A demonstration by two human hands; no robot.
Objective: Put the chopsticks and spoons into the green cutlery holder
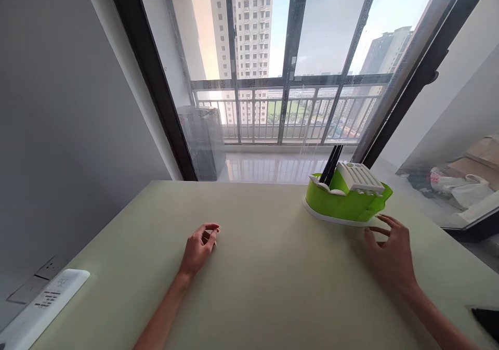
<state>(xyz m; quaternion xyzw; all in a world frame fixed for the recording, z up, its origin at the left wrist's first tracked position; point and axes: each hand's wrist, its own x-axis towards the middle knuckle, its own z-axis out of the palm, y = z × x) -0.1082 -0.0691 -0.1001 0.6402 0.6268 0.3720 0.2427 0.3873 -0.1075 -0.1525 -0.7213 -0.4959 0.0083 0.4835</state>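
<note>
green holder (345, 199): sits on the far right part of the surface (253, 277), in front of the big window (280, 64). green plastic tub on a white base tray, with a white slotted lid over its right half and dark sticks (331, 164) standing in the left pocket, leaning up and left. looks like light, stiff, smooth plastic; it would likely slide easily on this top and could tip toward the sticks if you lift it from one end. best hold, by my read: the white base rim, or both long sides of the green wall, not the lid, which may be loose. long axis runs left to right across your view, slightly turned, with the pointed green lip facing right and the stick end facing left.

your right hand (392, 254): just in front of the holder's near right edge, fingers spread and slightly bent, tips close to the white base. i cannot tell if they touch it. grip apart, holding nothing.

your left hand (198, 248): well apart from the holder, resting on the surface near the middle, fingers loosely curled toward the thumb. nothing in it that i can see.

further out: white power strip (41, 306) at the near left edge, dark object (487, 321) at the near right edge, balcony railing (288, 113) and towers beyond the glass.
</note>
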